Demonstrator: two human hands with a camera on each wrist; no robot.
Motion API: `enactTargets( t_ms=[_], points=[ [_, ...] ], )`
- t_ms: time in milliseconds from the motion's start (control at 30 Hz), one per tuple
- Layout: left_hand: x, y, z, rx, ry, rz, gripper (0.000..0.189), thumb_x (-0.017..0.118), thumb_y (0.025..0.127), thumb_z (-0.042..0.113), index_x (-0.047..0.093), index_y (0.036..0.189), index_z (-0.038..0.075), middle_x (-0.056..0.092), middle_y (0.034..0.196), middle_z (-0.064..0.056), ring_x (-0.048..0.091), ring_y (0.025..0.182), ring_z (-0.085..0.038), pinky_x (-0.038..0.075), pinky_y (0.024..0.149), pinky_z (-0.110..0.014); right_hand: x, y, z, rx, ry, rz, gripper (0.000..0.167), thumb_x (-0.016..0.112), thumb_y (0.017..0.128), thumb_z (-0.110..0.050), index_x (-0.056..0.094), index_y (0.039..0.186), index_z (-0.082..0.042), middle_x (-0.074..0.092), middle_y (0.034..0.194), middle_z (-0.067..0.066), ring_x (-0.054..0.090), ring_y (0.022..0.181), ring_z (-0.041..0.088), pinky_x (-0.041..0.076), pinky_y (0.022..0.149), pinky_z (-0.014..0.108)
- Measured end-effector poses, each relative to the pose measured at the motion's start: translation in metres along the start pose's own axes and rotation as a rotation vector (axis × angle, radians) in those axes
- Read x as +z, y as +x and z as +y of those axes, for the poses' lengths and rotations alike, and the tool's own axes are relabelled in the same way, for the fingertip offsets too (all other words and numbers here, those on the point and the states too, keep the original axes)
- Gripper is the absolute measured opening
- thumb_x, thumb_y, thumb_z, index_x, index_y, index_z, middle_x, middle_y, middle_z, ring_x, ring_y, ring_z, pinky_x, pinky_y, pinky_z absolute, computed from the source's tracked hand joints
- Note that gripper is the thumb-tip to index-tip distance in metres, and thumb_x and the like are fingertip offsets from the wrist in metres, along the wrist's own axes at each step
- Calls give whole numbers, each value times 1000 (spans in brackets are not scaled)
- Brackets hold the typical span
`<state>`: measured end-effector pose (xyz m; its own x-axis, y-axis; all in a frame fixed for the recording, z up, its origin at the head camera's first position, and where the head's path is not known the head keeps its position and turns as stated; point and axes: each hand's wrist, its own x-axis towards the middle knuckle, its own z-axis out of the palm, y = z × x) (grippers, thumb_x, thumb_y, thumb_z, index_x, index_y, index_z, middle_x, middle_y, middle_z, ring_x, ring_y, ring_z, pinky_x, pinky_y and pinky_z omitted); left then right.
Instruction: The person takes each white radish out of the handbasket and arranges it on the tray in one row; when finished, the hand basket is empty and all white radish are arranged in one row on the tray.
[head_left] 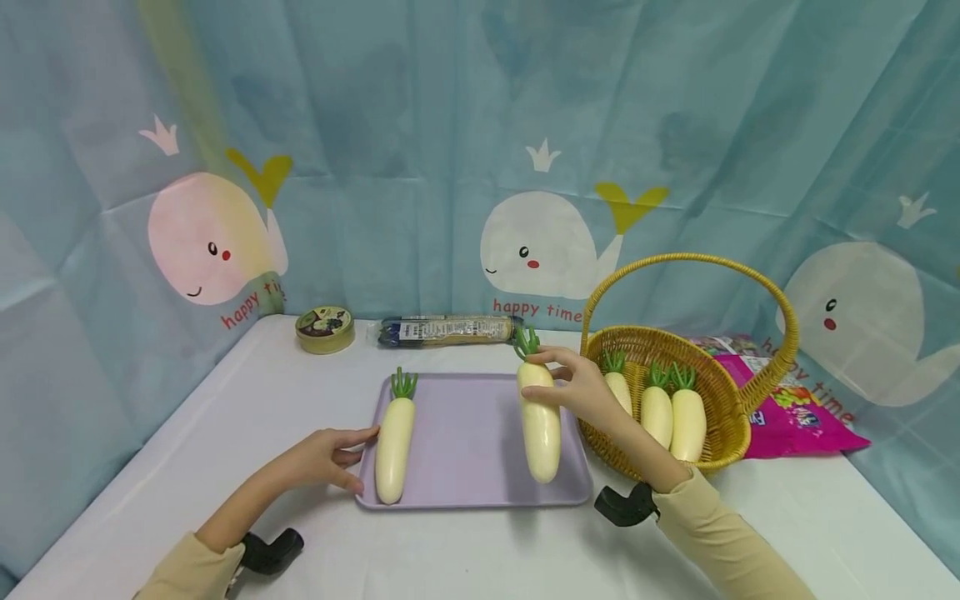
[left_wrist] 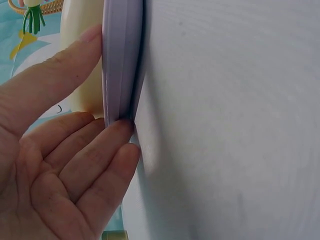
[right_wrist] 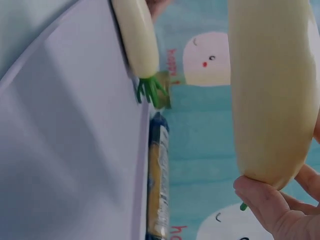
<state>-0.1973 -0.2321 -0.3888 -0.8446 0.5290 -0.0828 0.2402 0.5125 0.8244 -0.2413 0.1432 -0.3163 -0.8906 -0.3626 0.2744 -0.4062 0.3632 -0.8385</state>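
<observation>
My right hand [head_left: 581, 387] grips a white radish [head_left: 540, 433] near its green leafy top, thumb on one side and fingers on the other. That radish hangs tip down over the right part of a lilac tray [head_left: 465, 450]. A second white radish [head_left: 394, 454] lies along the tray's left side, leaves toward the back. My left hand [head_left: 322, 460] is at the tray's left edge with fingers loosely extended. In the left wrist view, its thumb and fingertips are right at the tray rim [left_wrist: 120, 65], beside the lying radish [left_wrist: 82, 40].
Right of the tray stands a yellow woven basket [head_left: 731, 425] with a tall handle, holding several white radishes [head_left: 688, 425]. Behind it lies a pink packet [head_left: 810, 425]. Along the back are a round tin [head_left: 325, 329] and a long wrapped packet [head_left: 450, 330], before a blue whale-print curtain [head_left: 390, 233].
</observation>
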Motion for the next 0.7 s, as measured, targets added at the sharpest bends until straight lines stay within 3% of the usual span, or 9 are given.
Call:
enactTargets(
  t_ms=[267, 400, 533, 700],
  points=[
    [1, 0, -1, 9, -13, -5, 86, 78, 65, 17, 32, 132, -12, 26, 131, -37, 45, 108, -43, 48, 82, -34, 21, 12, 8, 22, 1, 4, 46, 76, 72, -23, 62, 113, -9, 46, 129, 8, 57, 93, 25, 51, 73, 33],
    [0, 0, -1, 1, -9, 7, 86, 78, 65, 18, 33, 131, -11, 26, 131, -37, 46, 107, -43, 49, 81, -34, 31, 18, 10, 57, 74, -8, 46, 76, 71, -24, 62, 113, -10, 45, 130, 6, 58, 91, 23, 51, 69, 33],
    [0, 1, -1, -15, -11, 12, 86, 79, 64, 19, 34, 132, -10, 27, 131, -36, 46, 107, -43, 49, 80, -35, 43, 25, 9, 102, 159, -22, 45, 75, 73, -19, 61, 114, -7, 45, 131, 7, 58, 93, 23, 52, 67, 33],
    [0, 0, 1, -10, -11, 10, 85, 79, 64, 18, 34, 131, -11, 26, 131, -36, 47, 107, -43, 49, 81, -35, 56, 30, -3, 110, 170, -39, 44, 73, 75, -12, 59, 116, -3, 44, 131, 11, 57, 95, 26, 51, 68, 32]
  ],
)
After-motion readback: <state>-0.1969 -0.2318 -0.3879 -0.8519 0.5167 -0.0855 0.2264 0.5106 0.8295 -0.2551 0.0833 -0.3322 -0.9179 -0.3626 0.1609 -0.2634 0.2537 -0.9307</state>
